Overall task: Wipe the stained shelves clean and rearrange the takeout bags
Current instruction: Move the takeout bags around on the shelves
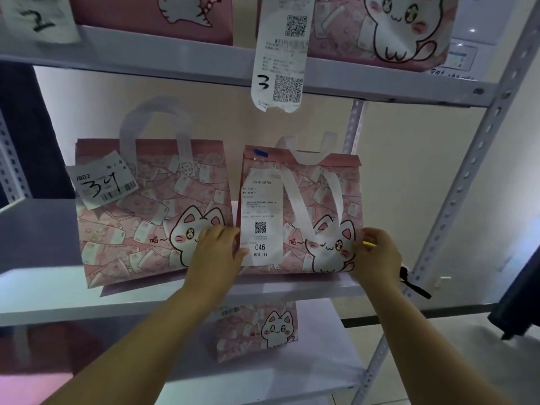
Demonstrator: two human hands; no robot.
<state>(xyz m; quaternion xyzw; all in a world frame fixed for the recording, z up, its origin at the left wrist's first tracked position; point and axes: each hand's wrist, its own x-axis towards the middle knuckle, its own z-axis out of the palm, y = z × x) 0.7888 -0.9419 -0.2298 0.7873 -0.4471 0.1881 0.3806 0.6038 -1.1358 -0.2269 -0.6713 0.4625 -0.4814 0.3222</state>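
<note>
Two pink cat-print takeout bags stand side by side on the middle shelf (43, 290). The left bag (140, 217) carries a label marked 34. The right bag (321, 211) has a long white receipt (261, 211) numbered 046 on its front. My left hand (214, 252) grips the right bag's lower left edge, fingers curled at the receipt's corner. My right hand (377, 255) grips the bag's lower right edge, and a thin yellow thing shows at its fingers. The bag's base rests near the shelf's front lip.
The upper shelf (175, 65) holds two more pink bags (380, 27), with a receipt marked 3 (280, 54) hanging over its edge. A smaller pink bag (257, 328) stands on the lower shelf. A perforated metal upright (455, 206) rises at the right.
</note>
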